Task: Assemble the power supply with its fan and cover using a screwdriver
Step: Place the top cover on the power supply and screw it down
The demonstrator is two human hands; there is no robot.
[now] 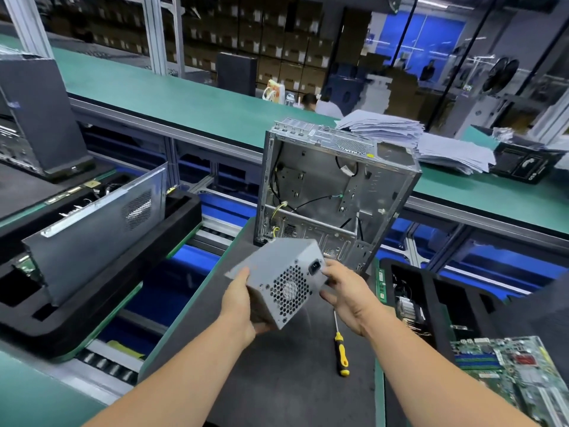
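At the lower centre of the frame, the power supply (278,286) is held tilted in the air above the dark mat (277,380), its vented end facing the camera. The left hand (243,306) cups it from below and the side with fingers curled round the box; the right hand (346,291) pinches the corner beside the power socket. The screwdriver (341,349) lies untouched on the mat under the right wrist. Just behind stands the open metal case (335,192), with loose wires inside. The corner pinch looks light, so the box could slip and drop onto the screwdriver, or catch those wires going in.
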